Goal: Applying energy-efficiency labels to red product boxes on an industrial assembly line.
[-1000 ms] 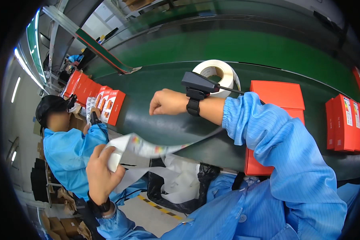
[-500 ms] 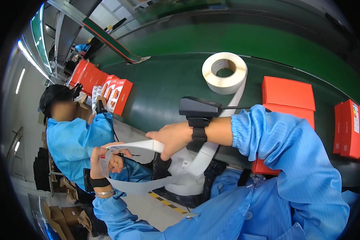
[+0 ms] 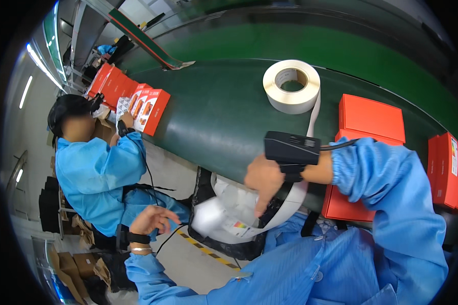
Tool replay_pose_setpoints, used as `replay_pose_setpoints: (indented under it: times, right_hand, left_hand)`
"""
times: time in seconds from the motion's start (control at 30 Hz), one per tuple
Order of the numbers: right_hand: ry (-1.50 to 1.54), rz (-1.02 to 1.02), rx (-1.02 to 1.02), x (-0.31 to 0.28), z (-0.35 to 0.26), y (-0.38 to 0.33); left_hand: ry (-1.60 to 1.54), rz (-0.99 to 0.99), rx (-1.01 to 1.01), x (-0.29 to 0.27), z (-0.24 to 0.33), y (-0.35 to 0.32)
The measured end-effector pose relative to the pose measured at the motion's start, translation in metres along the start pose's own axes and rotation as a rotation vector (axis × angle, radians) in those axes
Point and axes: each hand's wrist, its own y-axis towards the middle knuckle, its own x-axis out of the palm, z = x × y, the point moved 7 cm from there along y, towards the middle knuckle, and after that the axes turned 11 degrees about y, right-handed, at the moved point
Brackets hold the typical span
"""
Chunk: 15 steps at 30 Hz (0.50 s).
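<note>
Label roll (image 3: 293,102) on conveyor belt (image 3: 208,112), beyond and right of right fingers (image 3: 252,175). Label strip (image 3: 293,199) runs off it, right of those fingers, then over waste bag (image 3: 247,250), which is below them and right of left fingers (image 3: 164,217). Cartons (image 3: 371,118) right of right fingers, upright boxes (image 3: 441,168) farther right. Co-worker (image 3: 96,160) left of and beyond left fingers.

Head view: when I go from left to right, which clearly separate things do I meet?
Black cap → left hand → white roll → plain red boxes → labelled red boxes.
</note>
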Motion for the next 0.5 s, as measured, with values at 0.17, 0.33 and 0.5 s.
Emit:
replay_pose_setpoints:
  times: [0.17, 0.33, 0.5]
  right_hand:
    - [-0.142, -0.144, -0.038, 0.037, 0.002, -0.029]
    - [-0.327, -0.133, -0.031, 0.124, 0.048, 0.002]
    - [-0.589, 0.509, -0.179, -0.023, -0.054, -0.075]
  left_hand:
    - [0.608, 0.541, 0.345, 0.054, 0.044, 0.012]
    - [0.686, 0.271, 0.847, 0.149, 0.128, 0.014]
    - [0.685, 0.125, 0.782, 0.199, 0.097, 0.051]
